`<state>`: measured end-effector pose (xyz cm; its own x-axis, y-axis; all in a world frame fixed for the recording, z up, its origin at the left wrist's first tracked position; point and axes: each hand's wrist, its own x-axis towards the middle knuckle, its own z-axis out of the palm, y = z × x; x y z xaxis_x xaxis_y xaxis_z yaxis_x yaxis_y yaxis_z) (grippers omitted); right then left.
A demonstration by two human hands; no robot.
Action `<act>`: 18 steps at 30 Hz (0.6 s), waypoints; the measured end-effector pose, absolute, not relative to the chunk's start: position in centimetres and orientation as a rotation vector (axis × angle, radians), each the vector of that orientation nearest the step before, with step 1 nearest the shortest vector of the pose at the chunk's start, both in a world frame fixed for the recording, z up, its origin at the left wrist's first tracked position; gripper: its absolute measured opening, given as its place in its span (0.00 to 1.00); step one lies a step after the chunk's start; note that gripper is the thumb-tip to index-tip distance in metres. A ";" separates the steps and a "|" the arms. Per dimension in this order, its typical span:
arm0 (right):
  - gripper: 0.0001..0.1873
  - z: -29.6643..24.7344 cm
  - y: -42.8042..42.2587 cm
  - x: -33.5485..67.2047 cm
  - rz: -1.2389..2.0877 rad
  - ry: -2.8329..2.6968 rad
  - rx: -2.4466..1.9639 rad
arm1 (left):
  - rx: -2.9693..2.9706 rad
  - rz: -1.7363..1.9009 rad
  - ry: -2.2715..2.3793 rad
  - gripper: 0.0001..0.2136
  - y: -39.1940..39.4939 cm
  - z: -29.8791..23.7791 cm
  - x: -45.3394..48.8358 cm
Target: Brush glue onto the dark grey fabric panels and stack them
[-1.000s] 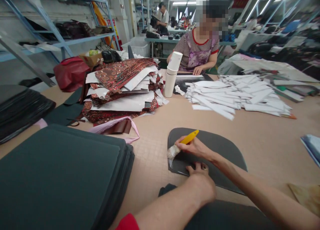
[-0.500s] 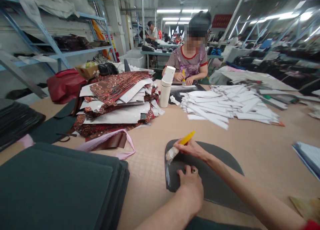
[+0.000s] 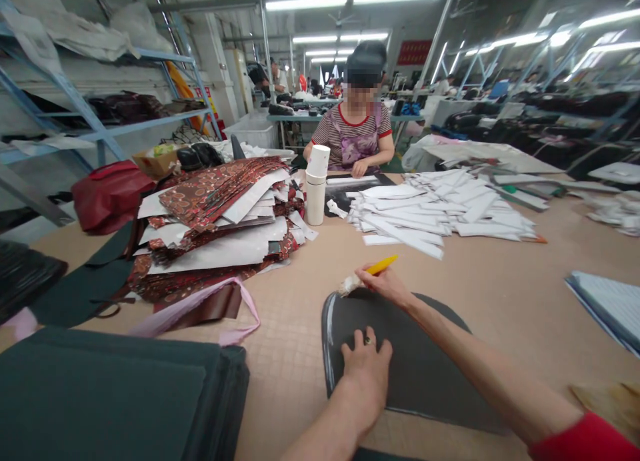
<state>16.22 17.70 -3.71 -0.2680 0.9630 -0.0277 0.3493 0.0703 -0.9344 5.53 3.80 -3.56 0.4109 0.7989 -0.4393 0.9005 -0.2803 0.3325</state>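
Note:
A dark grey rounded panel (image 3: pixel 425 361) lies flat on the brown table (image 3: pixel 500 294) in front of me. My left hand (image 3: pixel 365 367) presses on its near left part, fingers spread flat, a ring on one finger. My right hand (image 3: pixel 387 286) grips a yellow-handled brush (image 3: pixel 367 274), whose pale bristles touch the panel's far left corner. A wet shine runs along the panel's left edge.
A stack of dark grey sheets (image 3: pixel 115 394) fills the near left. Behind it lies a heap of red patterned and white pieces (image 3: pixel 215 221). White cups (image 3: pixel 316 184) and white strips (image 3: pixel 435 211) sit further back. A person in a striped top (image 3: pixel 356 137) works opposite.
The brush has travelled up the panel's left edge to its far corner. My left hand stays pressed on the panel. The camera has tilted upward.

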 end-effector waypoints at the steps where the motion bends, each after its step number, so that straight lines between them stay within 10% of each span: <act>1: 0.17 -3.7 17.9 16.9 1.174 -1.682 -1.339 | 2.138 -0.249 1.455 0.35 3.8 -3.7 5.6; 18: 0.16 -2.2 20.4 23.9 1.369 -2.029 -1.151 | 2.221 -0.380 1.470 0.33 4.1 -2.8 5.8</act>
<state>23.86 20.39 -2.24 -0.5610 0.8226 -0.0928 0.3943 0.1669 -0.9037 5.76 4.09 -2.82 0.3950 0.7955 -0.4595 0.9185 -0.3329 0.2133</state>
